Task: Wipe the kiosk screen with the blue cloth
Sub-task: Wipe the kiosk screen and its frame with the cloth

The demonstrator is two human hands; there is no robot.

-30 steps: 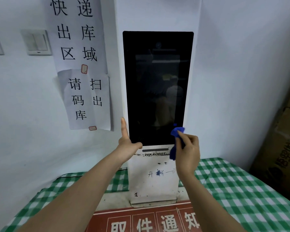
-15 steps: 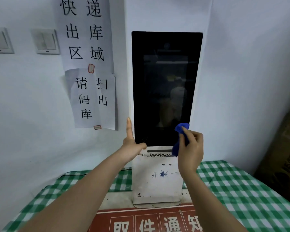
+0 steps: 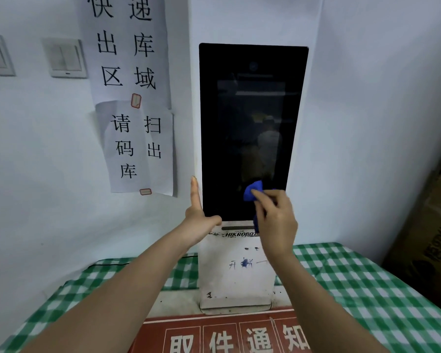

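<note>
Upright white kiosk (image 3: 236, 278) on a green-checked tablecloth (image 3: 367, 284), its tall, glossy black screen (image 3: 250, 128) unlit and showing faint reflections above a "HIKROBOT" label. The right hand (image 3: 275, 220) pinches a crumpled, vivid blue cloth (image 3: 252, 191) between curled fingers and thumb, the bunched end pressed on the screen's lower right area and a tail hanging below the palm. The left hand (image 3: 197, 217) lies flat along the screen's left edge, fingers straight and pressed together, thumb spread across the lower corner.
</note>
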